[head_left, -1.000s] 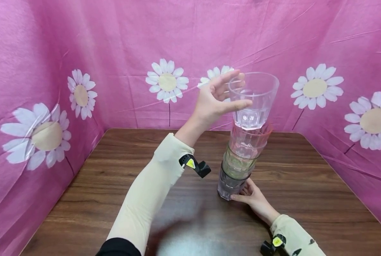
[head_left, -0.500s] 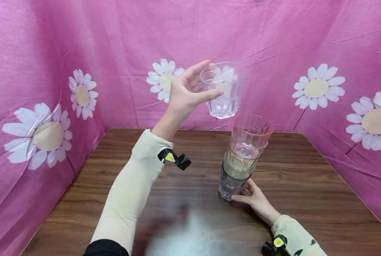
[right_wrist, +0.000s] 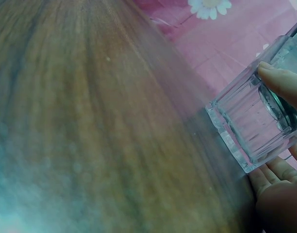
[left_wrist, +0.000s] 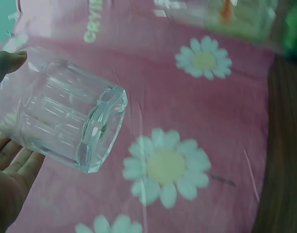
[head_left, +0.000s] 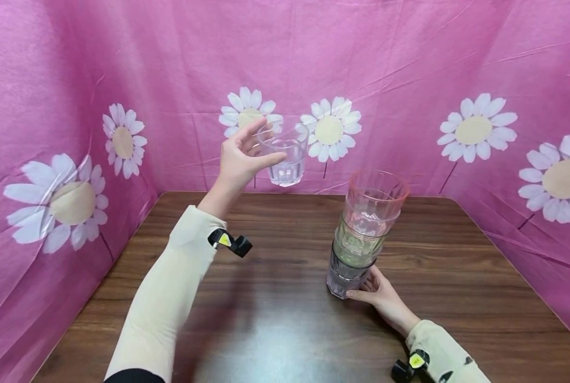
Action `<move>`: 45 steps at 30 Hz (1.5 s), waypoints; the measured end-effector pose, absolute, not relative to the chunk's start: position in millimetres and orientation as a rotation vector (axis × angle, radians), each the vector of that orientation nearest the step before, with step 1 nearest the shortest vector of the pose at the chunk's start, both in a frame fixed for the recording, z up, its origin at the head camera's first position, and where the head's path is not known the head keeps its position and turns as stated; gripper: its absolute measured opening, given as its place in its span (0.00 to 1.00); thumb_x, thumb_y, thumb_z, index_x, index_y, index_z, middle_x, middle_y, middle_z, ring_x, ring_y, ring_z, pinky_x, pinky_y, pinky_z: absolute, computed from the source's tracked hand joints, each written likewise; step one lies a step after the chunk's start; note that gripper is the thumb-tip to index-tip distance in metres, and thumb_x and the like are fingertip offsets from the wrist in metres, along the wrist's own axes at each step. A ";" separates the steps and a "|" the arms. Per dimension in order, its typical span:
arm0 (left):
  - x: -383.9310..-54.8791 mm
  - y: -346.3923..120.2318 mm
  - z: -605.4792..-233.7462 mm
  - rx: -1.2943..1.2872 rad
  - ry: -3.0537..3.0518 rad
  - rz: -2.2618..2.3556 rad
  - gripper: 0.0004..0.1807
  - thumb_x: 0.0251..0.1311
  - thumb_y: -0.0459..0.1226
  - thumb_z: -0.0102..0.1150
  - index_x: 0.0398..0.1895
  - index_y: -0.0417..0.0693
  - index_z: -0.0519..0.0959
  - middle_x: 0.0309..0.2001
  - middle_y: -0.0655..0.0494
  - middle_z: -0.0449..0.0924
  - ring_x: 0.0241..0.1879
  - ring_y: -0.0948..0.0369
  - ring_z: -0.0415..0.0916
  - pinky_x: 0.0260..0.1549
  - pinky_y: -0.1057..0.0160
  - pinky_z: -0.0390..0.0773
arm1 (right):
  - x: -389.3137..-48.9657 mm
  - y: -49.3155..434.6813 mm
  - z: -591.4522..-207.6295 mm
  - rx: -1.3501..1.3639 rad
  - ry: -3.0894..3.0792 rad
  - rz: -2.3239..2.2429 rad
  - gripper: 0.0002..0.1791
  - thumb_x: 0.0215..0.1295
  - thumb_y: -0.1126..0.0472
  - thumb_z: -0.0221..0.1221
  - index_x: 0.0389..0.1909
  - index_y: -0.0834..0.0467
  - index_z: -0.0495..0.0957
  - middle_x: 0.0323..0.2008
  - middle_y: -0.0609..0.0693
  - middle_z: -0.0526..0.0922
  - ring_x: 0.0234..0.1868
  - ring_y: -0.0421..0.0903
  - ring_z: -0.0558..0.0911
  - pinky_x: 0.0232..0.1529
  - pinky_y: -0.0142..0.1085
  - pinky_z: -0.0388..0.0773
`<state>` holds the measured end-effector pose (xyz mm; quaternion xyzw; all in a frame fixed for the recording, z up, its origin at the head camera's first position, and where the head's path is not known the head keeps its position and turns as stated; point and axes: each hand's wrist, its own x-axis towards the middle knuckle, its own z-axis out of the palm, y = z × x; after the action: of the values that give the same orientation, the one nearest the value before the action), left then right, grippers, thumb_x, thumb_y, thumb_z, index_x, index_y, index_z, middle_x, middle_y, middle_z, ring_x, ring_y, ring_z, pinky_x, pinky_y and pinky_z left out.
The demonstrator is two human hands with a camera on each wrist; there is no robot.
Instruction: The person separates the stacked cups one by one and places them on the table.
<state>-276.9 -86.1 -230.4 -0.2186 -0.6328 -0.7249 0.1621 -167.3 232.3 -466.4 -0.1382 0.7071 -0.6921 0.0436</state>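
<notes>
My left hand [head_left: 239,159] holds a clear plastic tumbler [head_left: 291,169] in the air above the back of the table, thumb on the near side and fingers behind. In the left wrist view its faceted base points away from the palm. To the right stands a stack of nested tumblers: a pink-red one [head_left: 379,194] on top, a green one [head_left: 357,244] in the middle, a smoky grey one [head_left: 344,276] at the bottom. My right hand [head_left: 383,303] grips the bottom tumbler low down, close to the tabletop; its far fingers are partly hidden behind the stack.
The wooden table [head_left: 275,330] reaches back to a pink cloth [head_left: 285,53] printed with white daisies, which hangs along the back and both sides. A small black camera [head_left: 229,242] is strapped at the left wrist, another [head_left: 409,367] at the right.
The clear tumbler was over the top of the stack; my left hand has lifted it off and carried it left, then slightly down. The right hand and the stack have stayed put.
</notes>
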 end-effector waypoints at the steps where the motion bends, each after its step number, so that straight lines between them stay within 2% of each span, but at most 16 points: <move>1: -279.3 -89.7 -234.4 -0.603 -1.811 -2.060 0.42 0.41 0.21 0.74 0.66 0.36 0.72 0.61 0.43 0.77 0.58 0.56 0.77 0.59 0.62 0.76 | -167.5 232.5 -466.4 -0.414 2.166 -2.110 0.39 0.56 0.75 0.66 0.67 0.66 0.59 0.56 0.43 0.78 0.58 0.33 0.76 0.58 0.24 0.73; 9: -299.0 -122.2 -270.1 -0.404 -1.894 -1.938 0.41 0.44 0.25 0.77 0.67 0.40 0.72 0.62 0.46 0.77 0.61 0.53 0.75 0.62 0.62 0.74 | -168.7 233.6 -467.6 -0.383 2.186 -2.094 0.41 0.56 0.74 0.67 0.68 0.67 0.57 0.58 0.47 0.77 0.58 0.33 0.76 0.58 0.25 0.73; 18: -319.7 -162.1 -311.8 -0.167 -1.951 -1.850 0.42 0.44 0.28 0.78 0.67 0.40 0.71 0.63 0.44 0.75 0.61 0.50 0.74 0.63 0.62 0.73 | -168.8 232.6 -466.6 -0.350 2.195 -2.083 0.42 0.55 0.74 0.67 0.69 0.69 0.56 0.57 0.46 0.77 0.58 0.33 0.76 0.58 0.25 0.73; 29: -323.0 -201.1 -359.5 0.094 -1.997 -1.790 0.44 0.46 0.29 0.77 0.70 0.39 0.69 0.66 0.42 0.72 0.64 0.49 0.72 0.63 0.64 0.73 | -168.1 233.2 -465.5 -0.336 2.190 -2.077 0.44 0.55 0.74 0.68 0.70 0.70 0.54 0.62 0.57 0.74 0.58 0.32 0.75 0.59 0.25 0.72; 38: -317.6 -225.5 -394.8 0.132 -1.920 -1.847 0.46 0.44 0.23 0.76 0.70 0.35 0.67 0.67 0.39 0.70 0.66 0.50 0.68 0.65 0.63 0.70 | -166.4 233.0 -464.4 -0.326 2.192 -2.070 0.43 0.56 0.73 0.68 0.69 0.71 0.55 0.63 0.64 0.71 0.58 0.32 0.75 0.59 0.25 0.72; 45: -310.5 -240.0 -419.3 0.145 -1.883 -1.879 0.45 0.44 0.21 0.74 0.70 0.34 0.66 0.67 0.38 0.70 0.67 0.50 0.67 0.65 0.65 0.69 | -169.3 234.2 -467.8 -0.313 2.188 -2.067 0.43 0.55 0.72 0.69 0.69 0.68 0.56 0.62 0.57 0.73 0.58 0.33 0.75 0.59 0.25 0.72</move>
<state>-310.5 -240.0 -419.3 0.0530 -0.6868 -0.6853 0.2362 -169.3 234.2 -467.8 -0.1034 0.7219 -0.6818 0.0578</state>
